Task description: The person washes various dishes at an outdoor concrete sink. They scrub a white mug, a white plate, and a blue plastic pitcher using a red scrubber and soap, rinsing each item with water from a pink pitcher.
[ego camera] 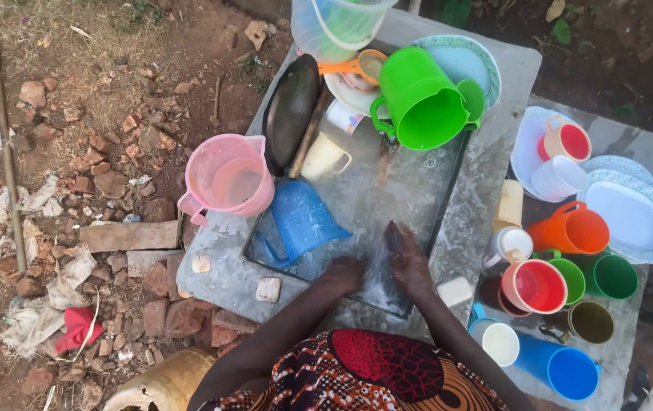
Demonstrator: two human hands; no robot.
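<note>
Both hands are seen pressed down into the wet metal tray [418, 190] on the concrete tabletop [220, 266]. The left hand [344, 274] is curled, its grip narrow, though what it holds cannot be told. The right hand [406, 255] is laid flat, fingers stretched, gripping nothing. A blue jug [301, 217] is tipped just beside the left hand; a white soap bar [454, 291] is placed near the right hand.
</note>
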